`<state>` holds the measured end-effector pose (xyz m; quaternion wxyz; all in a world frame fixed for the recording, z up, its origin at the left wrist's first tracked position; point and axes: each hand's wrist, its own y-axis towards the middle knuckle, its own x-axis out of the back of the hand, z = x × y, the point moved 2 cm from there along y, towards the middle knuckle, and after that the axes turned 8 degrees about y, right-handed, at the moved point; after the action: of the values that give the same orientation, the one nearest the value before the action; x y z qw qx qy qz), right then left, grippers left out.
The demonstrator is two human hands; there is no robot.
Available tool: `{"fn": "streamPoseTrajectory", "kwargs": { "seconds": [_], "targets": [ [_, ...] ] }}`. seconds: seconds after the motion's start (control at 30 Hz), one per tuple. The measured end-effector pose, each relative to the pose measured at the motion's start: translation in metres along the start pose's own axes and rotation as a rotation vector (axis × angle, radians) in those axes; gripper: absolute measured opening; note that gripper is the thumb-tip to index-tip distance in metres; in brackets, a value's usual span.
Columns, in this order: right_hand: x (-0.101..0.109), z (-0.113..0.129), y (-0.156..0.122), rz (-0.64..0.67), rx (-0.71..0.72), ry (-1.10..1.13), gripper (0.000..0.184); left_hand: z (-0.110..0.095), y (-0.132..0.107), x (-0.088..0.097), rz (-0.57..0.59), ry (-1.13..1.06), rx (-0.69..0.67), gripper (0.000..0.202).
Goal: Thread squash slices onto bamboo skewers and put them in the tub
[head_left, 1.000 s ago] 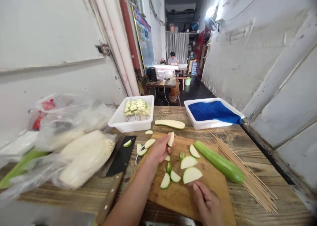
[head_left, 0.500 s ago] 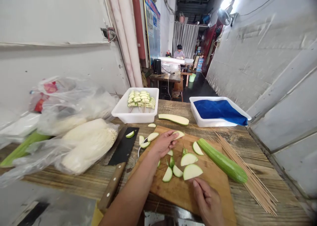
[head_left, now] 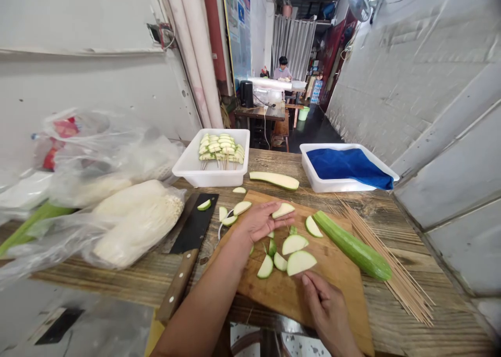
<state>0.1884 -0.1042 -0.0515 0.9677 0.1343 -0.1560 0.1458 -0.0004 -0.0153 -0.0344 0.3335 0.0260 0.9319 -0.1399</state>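
Observation:
My left hand is turned palm up over the cutting board, its fingers partly spread. A half-round slice of pale green squash is held at its fingertips. Low on the board, my right hand pinches a skewer, mostly hidden by the fingers. At its tip is a large half-round squash slice, with another slice just beyond. Several more slices lie around, among them one to the left. A whole green squash rests along the board's right edge.
A cleaver lies left of the board, near bagged white food. Bamboo skewers lie at right. Behind are a white tub of skewered slices, a cut squash piece and a tub with blue cloth. A person sits far back.
My left hand's fingers have opened out and turned upward under the slice. My right hand and its skewer have hardly moved. The view has tilted slightly downward.

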Motion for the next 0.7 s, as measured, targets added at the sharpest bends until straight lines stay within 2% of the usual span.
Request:
{"fn": "streamPoseTrajectory", "kwargs": {
  "seconds": [0.7],
  "targets": [
    [0.0004,0.0044,0.0029,-0.007,-0.033,0.067,0.031,0.0001,-0.0013,-0.0002,0.03,0.005,-0.015,0.013]
  ]
}}
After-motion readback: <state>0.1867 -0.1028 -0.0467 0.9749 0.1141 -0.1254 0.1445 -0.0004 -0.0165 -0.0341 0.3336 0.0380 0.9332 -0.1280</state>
